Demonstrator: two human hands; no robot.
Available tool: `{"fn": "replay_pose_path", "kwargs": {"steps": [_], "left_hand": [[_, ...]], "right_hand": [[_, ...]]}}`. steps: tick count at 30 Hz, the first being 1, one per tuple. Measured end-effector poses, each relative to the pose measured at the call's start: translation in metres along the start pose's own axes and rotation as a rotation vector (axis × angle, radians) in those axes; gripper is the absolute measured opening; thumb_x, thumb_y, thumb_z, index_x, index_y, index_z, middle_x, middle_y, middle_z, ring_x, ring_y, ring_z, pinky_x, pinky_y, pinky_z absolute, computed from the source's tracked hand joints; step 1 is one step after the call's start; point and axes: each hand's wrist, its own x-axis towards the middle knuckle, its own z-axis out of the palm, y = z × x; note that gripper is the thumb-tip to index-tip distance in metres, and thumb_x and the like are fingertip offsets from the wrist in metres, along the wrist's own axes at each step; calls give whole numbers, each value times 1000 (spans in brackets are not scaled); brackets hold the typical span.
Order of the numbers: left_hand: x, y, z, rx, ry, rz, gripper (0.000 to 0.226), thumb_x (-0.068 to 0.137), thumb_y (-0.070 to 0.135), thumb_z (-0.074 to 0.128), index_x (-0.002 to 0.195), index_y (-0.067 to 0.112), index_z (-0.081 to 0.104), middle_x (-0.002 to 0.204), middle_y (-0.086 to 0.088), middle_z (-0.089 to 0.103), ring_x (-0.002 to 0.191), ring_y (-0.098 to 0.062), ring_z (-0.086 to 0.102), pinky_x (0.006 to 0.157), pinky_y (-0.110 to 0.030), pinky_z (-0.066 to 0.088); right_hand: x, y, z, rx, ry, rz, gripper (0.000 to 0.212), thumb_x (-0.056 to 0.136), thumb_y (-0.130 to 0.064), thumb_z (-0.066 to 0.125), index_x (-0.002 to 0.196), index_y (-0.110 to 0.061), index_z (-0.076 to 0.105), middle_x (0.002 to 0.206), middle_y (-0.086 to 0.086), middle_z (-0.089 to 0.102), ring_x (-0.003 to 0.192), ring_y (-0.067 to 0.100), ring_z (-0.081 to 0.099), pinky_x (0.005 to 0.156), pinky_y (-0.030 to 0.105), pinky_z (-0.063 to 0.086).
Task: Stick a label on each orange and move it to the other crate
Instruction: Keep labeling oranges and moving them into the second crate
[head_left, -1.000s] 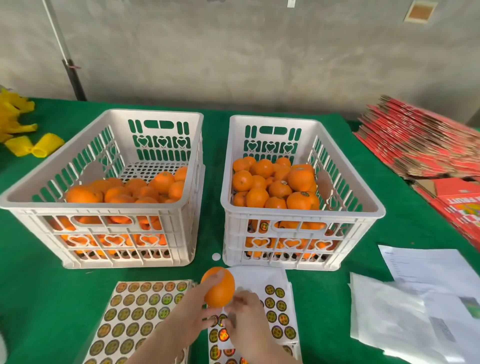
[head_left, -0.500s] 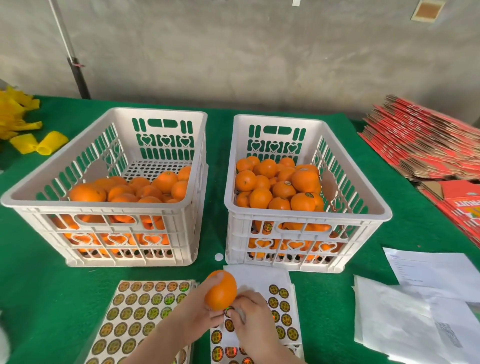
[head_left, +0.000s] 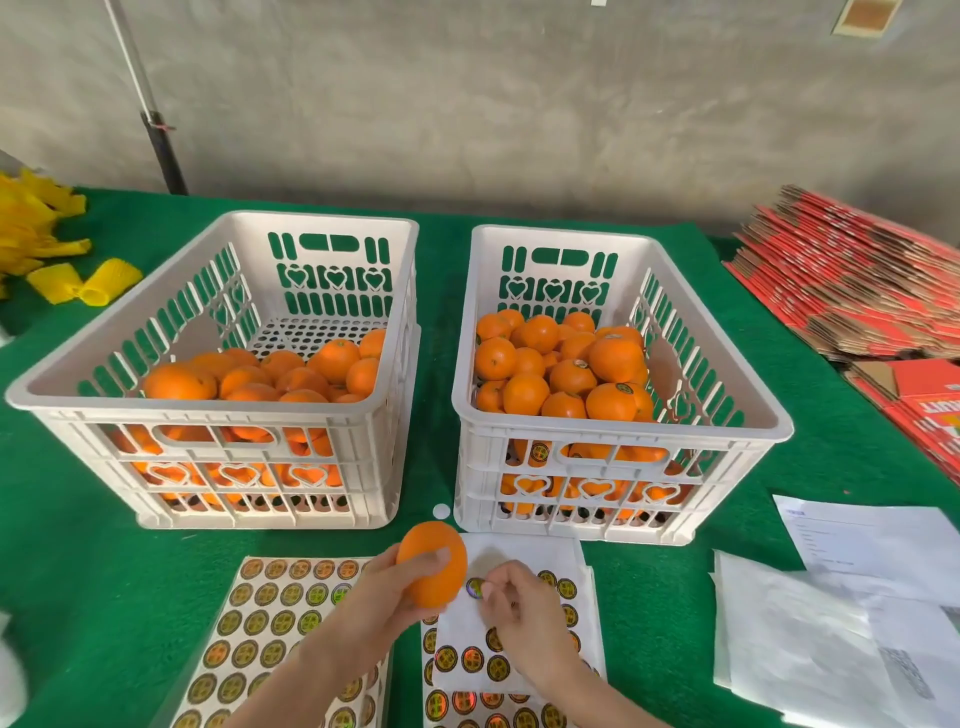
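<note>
Orange fruit (head_left: 432, 564) gripped in left hand (head_left: 371, 610); right hand (head_left: 524, 618) pinches a sticker (head_left: 475, 588), which may crease if pressed crookedly.

A bare grey concrete wall (head_left: 519, 104) rises behind the green-covered table (head_left: 78, 571).

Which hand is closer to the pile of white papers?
Right. The right hand, pinching a label, is left of the papers; the left hand, holding the orange, is farther left.
</note>
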Motion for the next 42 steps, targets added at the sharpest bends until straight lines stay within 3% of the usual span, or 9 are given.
{"fn": "replay_pose_path", "kwargs": {"steps": [5, 9, 15, 26, 29, 32, 37, 40, 42], "left_hand": [[-20, 18, 3, 38, -223, 155, 83, 50, 6, 84, 124, 28, 55, 128, -13, 52, 112, -38, 57, 79, -36, 55], [-36, 32, 15, -73, -318, 203, 93, 40, 31, 93, 124, 20, 57, 119, -9, 64, 106, -29, 62, 80, -35, 54], [-46, 53, 29, -250, -409, 258, 77, 53, 28, 91, 122, 13, 59, 112, -13, 64, 97, -29, 65, 80, -43, 54], [-56, 60, 37, -227, -356, 252, 61, 67, 25, 79, 123, 16, 58, 113, -12, 65, 97, -27, 65, 88, -47, 52], [-61, 61, 37, -174, -349, 273, 65, 65, 26, 79, 125, 14, 56, 116, -14, 64, 99, -28, 65, 91, -47, 51], [-66, 63, 39, -109, -333, 340, 88, 50, 39, 89, 126, 12, 54, 121, -17, 62, 107, -32, 62, 92, -43, 53], [-63, 86, 62, 38, -244, 539, 57, 74, 47, 69, 122, 20, 56, 117, -9, 65, 108, -23, 64, 83, -32, 55], [-41, 121, 89, 276, -218, 667, 60, 84, 68, 40, 126, 27, 55, 118, -2, 65, 110, -16, 63, 90, -33, 53], [-11, 147, 104, 542, -29, 802, 57, 96, 59, 24, 129, 22, 51, 117, -4, 63, 107, -17, 61, 90, -30, 52]], "right_hand": [[12, -45, -42, 253, 80, -13, 19, 94, -11, 53, 77, -18, 58, 82, -6, 65, 79, 13, 60, 80, 32, 52], [7, -85, -72, 313, -27, -167, 18, 93, -12, 56, 78, -20, 62, 101, -14, 67, 97, 8, 61, 85, 29, 50], [-5, -123, -84, -10, -63, -499, 9, 88, -26, 58, 80, -22, 57, 119, -10, 52, 117, 4, 47, 92, 14, 36], [-3, -132, -80, -227, 132, -572, 16, 86, -27, 60, 80, -12, 59, 110, -3, 56, 102, 5, 52, 82, 20, 45], [-5, -132, -80, -169, 122, -481, 20, 82, -38, 65, 97, -32, 53, 110, -17, 55, 98, 1, 53, 77, 26, 50], [-6, -131, -86, -1, 30, -345, 52, 76, -49, 68, 113, -58, 33, 117, -32, 48, 105, -4, 50, 78, 18, 49], [1, -142, -89, -70, 16, -565, 76, 72, -43, 74, 132, -44, 28, 136, -26, 33, 126, -3, 37, 98, 16, 39], [36, -151, -107, -37, 251, -596, 80, 63, -23, 84, 124, -42, 36, 127, -11, 41, 117, -3, 41, 89, 13, 43], [75, -155, -130, -47, 362, -510, 79, 62, -25, 84, 125, -38, 38, 127, -5, 37, 108, -5, 38, 80, 2, 37]]}}
